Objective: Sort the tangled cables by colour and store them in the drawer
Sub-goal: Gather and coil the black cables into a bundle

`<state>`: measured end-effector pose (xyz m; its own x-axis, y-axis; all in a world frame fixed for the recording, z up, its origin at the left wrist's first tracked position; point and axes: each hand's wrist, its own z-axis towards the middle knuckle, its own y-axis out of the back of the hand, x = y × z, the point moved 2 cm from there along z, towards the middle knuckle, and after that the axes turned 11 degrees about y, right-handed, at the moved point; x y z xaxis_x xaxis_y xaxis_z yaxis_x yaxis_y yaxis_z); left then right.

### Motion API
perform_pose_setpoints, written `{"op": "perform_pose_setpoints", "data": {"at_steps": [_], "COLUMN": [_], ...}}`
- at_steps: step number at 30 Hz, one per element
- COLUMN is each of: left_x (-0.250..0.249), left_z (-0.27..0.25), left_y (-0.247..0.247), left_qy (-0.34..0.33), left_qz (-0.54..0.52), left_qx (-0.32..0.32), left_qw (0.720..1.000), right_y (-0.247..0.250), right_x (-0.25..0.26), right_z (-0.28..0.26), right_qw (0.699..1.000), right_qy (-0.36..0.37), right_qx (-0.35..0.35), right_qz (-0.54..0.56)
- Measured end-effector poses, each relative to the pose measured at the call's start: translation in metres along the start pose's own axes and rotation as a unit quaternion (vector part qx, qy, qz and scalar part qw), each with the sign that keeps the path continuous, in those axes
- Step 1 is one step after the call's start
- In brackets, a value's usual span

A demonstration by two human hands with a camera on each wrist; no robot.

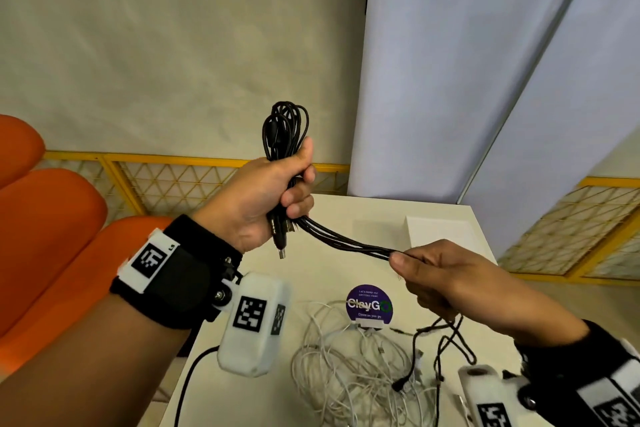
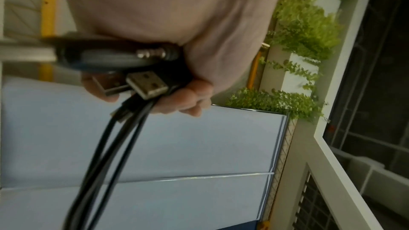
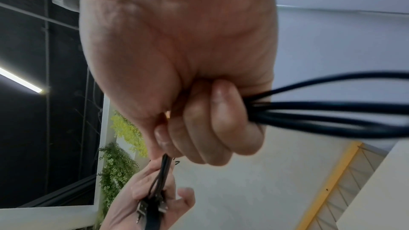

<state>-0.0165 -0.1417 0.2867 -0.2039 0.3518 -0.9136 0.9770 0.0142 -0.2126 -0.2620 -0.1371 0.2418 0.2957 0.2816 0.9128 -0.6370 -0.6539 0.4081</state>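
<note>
My left hand (image 1: 277, 191) is raised above the white table (image 1: 346, 211) and grips a bundle of black cables (image 1: 346, 241). Their loops stick up above the fist and their plugs (image 2: 146, 85) hang below it. The strands run right and down to my right hand (image 1: 433, 274), which holds them in a fist (image 3: 210, 125). From there the black cables trail down to the table. A tangled heap of white cables (image 1: 349, 367) lies on the table below both hands. No drawer shows in any view.
A round purple ClayGo sign (image 1: 369, 303) stands on the table behind the white heap. A white box (image 1: 440, 230) sits at the far right of the table. Orange seat cushions (image 1: 52, 218) are on the left. A yellow lattice fence (image 1: 173, 177) runs behind.
</note>
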Motion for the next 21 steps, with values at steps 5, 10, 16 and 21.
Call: {"op": "perform_pose_setpoints", "data": {"at_steps": [5,10,16,21], "left_x": [0.001,0.004,0.010,0.027], "left_z": [-0.006,-0.015,-0.023,-0.018], "left_y": [-0.002,-0.010,-0.022,-0.022], "left_qy": [-0.030,-0.047,-0.035,0.029], "left_qz": [0.136,0.251,0.355,0.427], "left_qx": [-0.027,-0.024,-0.011,-0.001], "left_qw": [0.990,0.967,0.934,0.904], "right_y": [0.018,0.036,0.056,0.069], "right_x": [0.004,0.011,0.015,0.019], "right_z": [-0.011,-0.018,-0.024,-0.026], "right_qw": [1.000,0.999,0.998,0.996], "right_qy": [-0.009,-0.015,-0.028,-0.037], "right_qx": [-0.012,-0.022,-0.029,-0.028], "right_qz": [-0.004,-0.028,-0.038,-0.071]}}
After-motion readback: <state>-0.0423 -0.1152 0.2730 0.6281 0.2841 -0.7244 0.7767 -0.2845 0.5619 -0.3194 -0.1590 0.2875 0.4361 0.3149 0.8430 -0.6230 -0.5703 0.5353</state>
